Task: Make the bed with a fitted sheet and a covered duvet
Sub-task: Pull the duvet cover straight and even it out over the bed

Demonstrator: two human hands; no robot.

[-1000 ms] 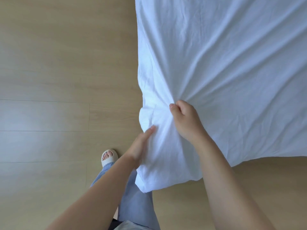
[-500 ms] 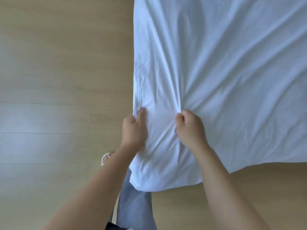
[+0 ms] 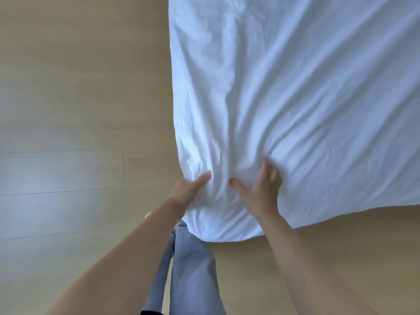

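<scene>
Head view, looking straight down. Upper right and centre: white sheet (image 3: 295, 98) (could be the duvet cover, can't tell which), spread wide and creased, with folds fanning out from the spot under the hands. Rounded near corner at bottom centre, hanging over the floor (image 3: 79, 98) and overlapping the top of the jeans (image 3: 193, 269). Left edge running up the middle of the frame, near edge running off to the right border.

At the corner's left edge: left hand (image 3: 188, 192), thumb laid straight on top of the fabric, other fingers hidden under the edge, so pinching the sheet as far as can be seen. Just beside it, with a small hump of bunched fabric between: right hand (image 3: 261, 192), palm down on top of the sheet, fingers (image 3: 264, 165) spread and mostly straight, tips sunk into the cloth, thumb pointing left toward the other thumb. Pressing flat, wide, curled round nothing.

Bare forearms coming in from the bottom edge. Pale wood-look floor on the left and along the bottom, plank seams and a soft glare patch at mid left. Blue jeans between the arms.
</scene>
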